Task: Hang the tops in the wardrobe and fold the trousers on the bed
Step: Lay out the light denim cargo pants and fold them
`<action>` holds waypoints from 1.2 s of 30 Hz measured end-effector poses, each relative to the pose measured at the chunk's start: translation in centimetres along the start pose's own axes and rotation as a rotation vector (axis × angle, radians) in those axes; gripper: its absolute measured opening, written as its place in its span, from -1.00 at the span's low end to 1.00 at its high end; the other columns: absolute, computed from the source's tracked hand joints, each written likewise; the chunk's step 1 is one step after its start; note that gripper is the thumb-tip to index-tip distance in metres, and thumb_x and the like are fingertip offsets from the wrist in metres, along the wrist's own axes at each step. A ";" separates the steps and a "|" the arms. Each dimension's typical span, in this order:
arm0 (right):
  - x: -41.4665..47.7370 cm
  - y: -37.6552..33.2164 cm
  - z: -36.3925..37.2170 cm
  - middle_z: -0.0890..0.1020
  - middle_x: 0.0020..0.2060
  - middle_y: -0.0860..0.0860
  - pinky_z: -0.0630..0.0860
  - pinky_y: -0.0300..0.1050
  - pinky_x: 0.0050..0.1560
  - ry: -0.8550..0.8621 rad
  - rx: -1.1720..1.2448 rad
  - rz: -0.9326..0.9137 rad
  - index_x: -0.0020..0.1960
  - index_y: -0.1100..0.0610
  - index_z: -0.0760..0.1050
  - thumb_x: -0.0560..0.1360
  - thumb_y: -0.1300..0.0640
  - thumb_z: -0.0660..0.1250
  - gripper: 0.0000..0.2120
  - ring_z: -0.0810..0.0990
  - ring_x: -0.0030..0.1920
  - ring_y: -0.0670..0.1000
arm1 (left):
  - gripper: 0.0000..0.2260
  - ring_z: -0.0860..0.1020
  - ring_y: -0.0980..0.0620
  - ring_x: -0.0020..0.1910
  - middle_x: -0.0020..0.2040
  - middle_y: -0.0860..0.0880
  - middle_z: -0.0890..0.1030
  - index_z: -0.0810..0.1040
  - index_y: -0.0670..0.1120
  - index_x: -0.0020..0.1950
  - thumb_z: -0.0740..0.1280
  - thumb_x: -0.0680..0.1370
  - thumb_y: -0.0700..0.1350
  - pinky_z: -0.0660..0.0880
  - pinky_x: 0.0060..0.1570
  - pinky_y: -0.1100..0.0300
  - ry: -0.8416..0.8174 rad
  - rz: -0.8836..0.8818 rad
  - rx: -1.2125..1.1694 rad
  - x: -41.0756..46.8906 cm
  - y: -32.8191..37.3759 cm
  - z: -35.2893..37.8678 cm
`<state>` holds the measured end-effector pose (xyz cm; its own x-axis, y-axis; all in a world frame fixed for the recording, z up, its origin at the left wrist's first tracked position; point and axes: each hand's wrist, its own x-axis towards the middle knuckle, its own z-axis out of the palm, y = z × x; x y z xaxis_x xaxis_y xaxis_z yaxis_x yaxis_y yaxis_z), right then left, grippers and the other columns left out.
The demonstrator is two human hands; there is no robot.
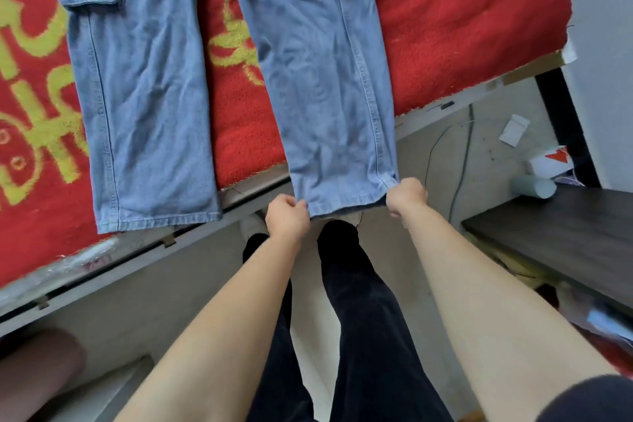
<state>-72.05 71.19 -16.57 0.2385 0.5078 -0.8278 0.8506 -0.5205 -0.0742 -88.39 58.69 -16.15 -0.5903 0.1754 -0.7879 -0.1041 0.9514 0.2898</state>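
Fingers [298,206] of left hand [286,216] and right hand [406,197] tight on trousers [335,96] hem corners, just past the bed [239,134] edge

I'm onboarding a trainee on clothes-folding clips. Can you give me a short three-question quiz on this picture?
1. True or false: the left hand and the right hand both pinch the hem of the same leg of the jeans.
2. Multiple choice: the jeans lie on A) a red blanket, B) a white sheet, C) the bare floor.
3. Fill in: the free leg lies on the person's ____ side of the held one.

Key: 1 true; 2 A; 3 left.
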 end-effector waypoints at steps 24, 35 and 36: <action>1.1 2.9 -2.8 0.67 0.13 0.12 0.55 0.11 0.25 -0.037 0.137 -0.108 0.05 0.00 0.62 0.57 0.21 0.20 -0.75 0.64 0.15 0.17 | -0.88 0.54 -0.01 0.01 -0.01 0.01 0.60 0.56 -0.09 0.09 0.29 0.62 -0.09 0.37 -0.01 0.17 0.058 0.058 -0.053 -0.5 -3.1 -2.2; 1.8 -6.9 -2.6 0.62 0.25 0.07 0.36 -0.09 0.31 0.098 -0.002 -0.456 0.13 0.14 0.66 0.62 -0.03 0.30 -0.71 0.51 0.31 0.12 | -0.94 0.52 -0.01 -0.09 -0.10 0.02 0.59 0.52 -0.05 -0.03 0.30 0.61 -0.09 0.37 -0.09 0.16 0.073 0.098 -0.134 -0.5 -3.7 -1.9; 1.7 -6.9 -2.6 0.62 0.25 0.08 0.36 -0.09 0.31 0.111 -0.011 -0.446 0.11 0.14 0.66 0.62 -0.03 0.30 -0.72 0.51 0.31 0.13 | -0.93 0.52 -0.01 -0.09 -0.11 0.03 0.58 0.51 -0.05 -0.04 0.30 0.61 -0.09 0.37 -0.09 0.16 0.084 0.101 -0.127 -0.5 -3.8 -2.0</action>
<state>-76.29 77.41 -16.08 -0.1044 0.7511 -0.6519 0.8864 -0.2269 -0.4034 -89.33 54.52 -15.75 -0.6668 0.2422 -0.7047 -0.1377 0.8894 0.4359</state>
